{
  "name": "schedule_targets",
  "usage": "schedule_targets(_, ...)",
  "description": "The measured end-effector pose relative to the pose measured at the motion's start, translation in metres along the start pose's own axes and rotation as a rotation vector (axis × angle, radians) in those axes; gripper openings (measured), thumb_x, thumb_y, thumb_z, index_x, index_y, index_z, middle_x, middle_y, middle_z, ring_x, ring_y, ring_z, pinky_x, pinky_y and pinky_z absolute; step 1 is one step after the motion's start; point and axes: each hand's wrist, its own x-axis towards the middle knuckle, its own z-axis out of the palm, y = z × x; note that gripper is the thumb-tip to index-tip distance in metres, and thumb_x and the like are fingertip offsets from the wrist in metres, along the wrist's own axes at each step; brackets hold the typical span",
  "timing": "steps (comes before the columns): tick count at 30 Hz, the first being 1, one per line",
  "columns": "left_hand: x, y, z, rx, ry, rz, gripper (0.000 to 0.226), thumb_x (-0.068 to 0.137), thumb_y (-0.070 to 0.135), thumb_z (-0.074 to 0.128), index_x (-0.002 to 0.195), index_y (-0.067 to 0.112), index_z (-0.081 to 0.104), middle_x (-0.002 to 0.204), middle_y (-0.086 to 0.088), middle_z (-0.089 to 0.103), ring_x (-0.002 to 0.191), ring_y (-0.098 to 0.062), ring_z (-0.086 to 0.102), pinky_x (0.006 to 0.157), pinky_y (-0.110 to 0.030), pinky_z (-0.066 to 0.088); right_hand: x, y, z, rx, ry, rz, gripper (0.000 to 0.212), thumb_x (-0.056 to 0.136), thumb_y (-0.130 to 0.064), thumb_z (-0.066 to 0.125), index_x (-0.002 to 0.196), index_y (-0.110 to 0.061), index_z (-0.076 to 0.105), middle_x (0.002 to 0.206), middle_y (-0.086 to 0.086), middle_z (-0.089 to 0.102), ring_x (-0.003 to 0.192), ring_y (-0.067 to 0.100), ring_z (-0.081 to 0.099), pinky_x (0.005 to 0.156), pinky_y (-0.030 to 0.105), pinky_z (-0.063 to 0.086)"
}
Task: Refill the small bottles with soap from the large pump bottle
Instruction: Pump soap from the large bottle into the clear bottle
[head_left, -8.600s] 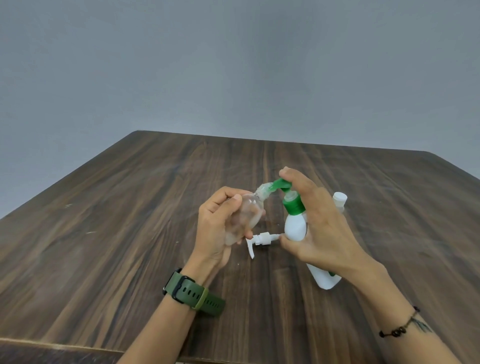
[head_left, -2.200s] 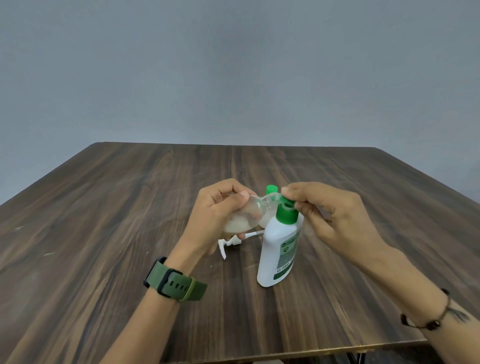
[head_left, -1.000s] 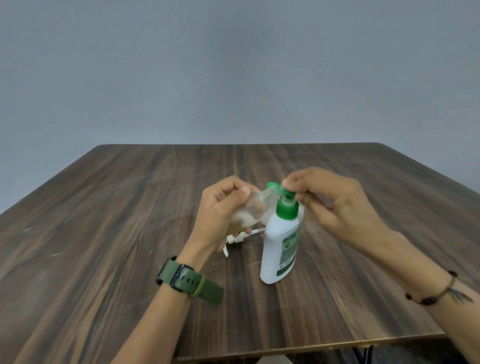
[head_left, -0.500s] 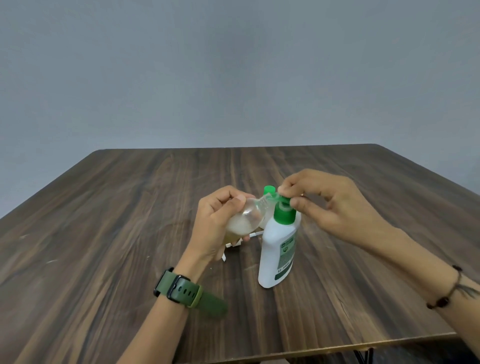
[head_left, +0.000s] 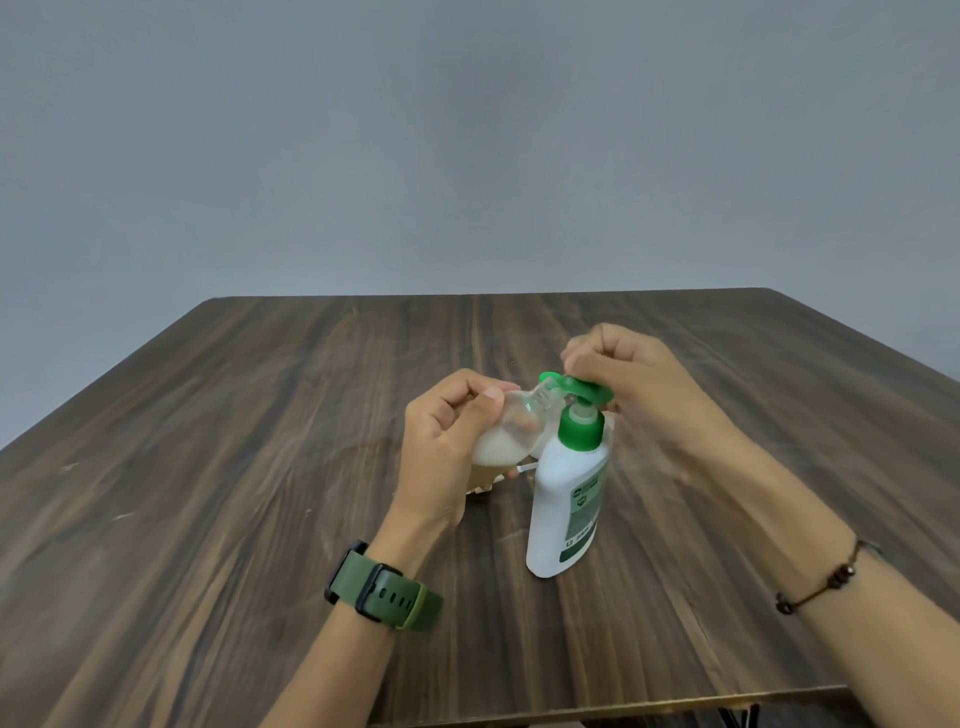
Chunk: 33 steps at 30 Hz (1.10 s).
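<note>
Large pump bottle (head_left: 569, 499): white body, green collar and green pump head (head_left: 582, 388), green label on the side facing right; upright on the desk (head_left: 208, 467), directly below the right hand and just right of the left hand. Small bottle (head_left: 511, 434): clear, rounded, partly filled with whitish soap pooled toward its lower end; tilted, neck raised toward the pump spout, mouth right at the green nozzle tip. Behind it, between left hand and pump bottle, a thin white piece (head_left: 522, 470) lying on the desk, mostly hidden, so hard to identify.

Left hand (head_left: 447, 447): fingers and thumb curled round the small bottle's body, gripping it off the desk, wrist angled up from the near edge, green watch (head_left: 382, 587) on the forearm. Right hand (head_left: 634, 379): arched over the pump head, fingers bent downward, fingertips pressing on top of the green pump, wrist higher than the knuckles, forearm reaching in from the lower right, dark bead bracelet (head_left: 826, 582) near the wrist.
</note>
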Motion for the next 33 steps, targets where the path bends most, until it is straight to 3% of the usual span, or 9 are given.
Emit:
schedule_targets(5,-0.003,-0.003,-0.002,0.052,0.003,-0.006,0.014,0.075,0.024,0.061,0.072,0.012,0.067,0.071,-0.004,0.069,0.049,-0.020,0.060,0.038,-0.028,0.049,-0.002,0.001,0.003,-0.011,-0.017,0.034,0.032,0.071,-0.015,0.060,0.048,-0.022,0.038,0.069,0.012,0.038,0.063,0.019,0.036,0.061,0.031,0.029)
schedule_targets(8,0.001,-0.001,0.001,0.019,0.004,0.032,0.013,0.078,0.018,0.058,0.073,0.009,0.066,0.069,-0.003,0.067,0.050,-0.019,0.060,0.038,-0.026,0.048,0.008,-0.010,-0.001,-0.029,-0.036,0.087,0.042,0.079,-0.003,0.057,0.048,-0.018,0.033,0.055,0.005,0.031,0.050,0.014,0.030,0.051,0.027,0.024)
schedule_targets(12,0.000,-0.001,0.000,0.078,-0.018,0.058,0.018,0.073,0.030,0.060,0.071,0.014,0.068,0.068,-0.002,0.069,0.050,-0.019,0.060,0.039,-0.029,0.048,0.013,0.001,0.004,-0.121,-0.013,0.144,0.046,0.076,-0.002,0.056,0.041,-0.021,0.033,0.046,-0.002,0.031,0.047,0.013,0.029,0.052,0.027,0.023)
schedule_targets(14,-0.002,-0.001,-0.001,0.064,-0.011,0.044,0.014,0.075,0.025,0.060,0.071,0.015,0.068,0.070,-0.002,0.069,0.050,-0.020,0.061,0.038,-0.030,0.049,0.016,-0.001,0.006,-0.171,-0.040,0.148,0.050,0.076,0.000,0.055,0.037,-0.021,0.032,0.039,-0.007,0.031,0.044,0.011,0.028,0.049,0.025,0.023)
schedule_targets(23,-0.006,-0.001,0.001,0.059,0.020,0.030,0.018,0.081,0.017,0.053,0.070,0.016,0.067,0.068,-0.002,0.068,0.050,-0.020,0.061,0.038,-0.030,0.048,0.022,-0.002,0.007,-0.332,-0.025,0.098,0.048,0.077,-0.001,0.057,0.040,-0.021,0.033,0.040,-0.008,0.034,0.050,0.016,0.035,0.050,0.027,0.026)
schedule_targets(30,-0.008,0.000,0.002,0.076,0.034,0.032,0.016,0.080,0.017,0.053,0.072,0.012,0.065,0.067,-0.002,0.068,0.049,-0.017,0.061,0.037,-0.028,0.048,0.023,-0.007,0.009,-0.428,-0.041,0.099,0.045,0.079,-0.002,0.056,0.047,-0.020,0.030,0.036,-0.013,0.032,0.036,0.002,0.032,0.047,0.024,0.024)
schedule_targets(33,-0.009,-0.001,0.002,0.099,0.045,0.017,0.016,0.080,0.020,0.054,0.072,0.013,0.065,0.071,-0.005,0.068,0.050,-0.018,0.061,0.038,-0.027,0.048,0.020,-0.010,0.011,-0.467,-0.066,0.099,0.043,0.080,-0.004,0.055,0.049,-0.020,0.029,0.041,-0.010,0.032,0.044,0.007,0.031,0.049,0.025,0.024)
